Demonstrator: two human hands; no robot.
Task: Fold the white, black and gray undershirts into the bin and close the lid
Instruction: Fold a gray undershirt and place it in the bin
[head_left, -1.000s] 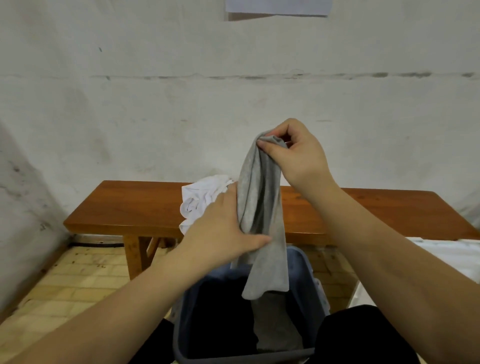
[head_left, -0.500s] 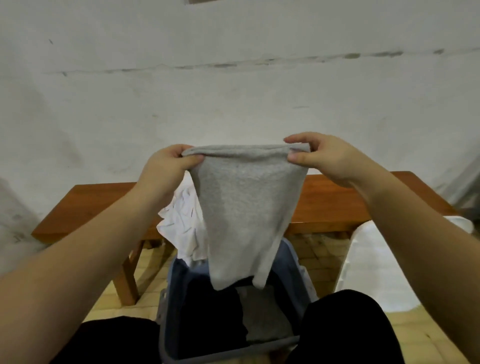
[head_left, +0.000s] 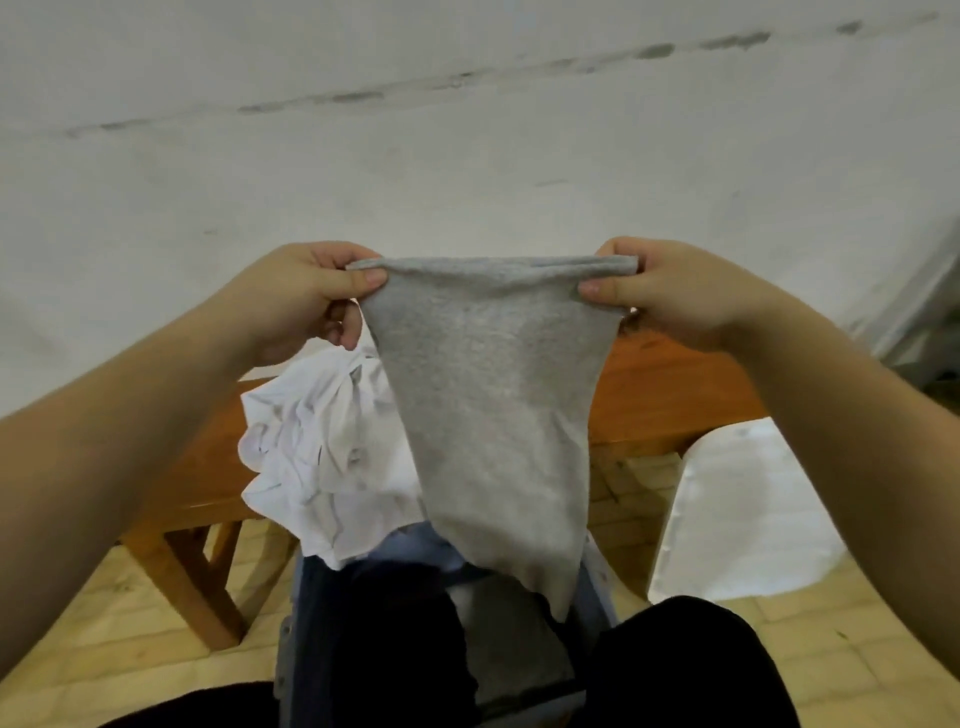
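Gray undershirt (head_left: 493, 405), one, top edge pinched between your left hand (head_left: 306, 299) and right hand (head_left: 665, 291), lower hem hiding part of the bin (head_left: 304, 623) below your fingers.

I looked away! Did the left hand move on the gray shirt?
Yes. The left hand slid from the gray undershirt's middle to its top left corner, now above the wooden bench.

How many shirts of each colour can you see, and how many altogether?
Gray: 2, the gray undershirt held up by the left hand and right hand, and a folded gray undershirt in the bin.
Black: 1, the black undershirt in the bin.
White: 1, the white undershirt on the bench.
Total: 4
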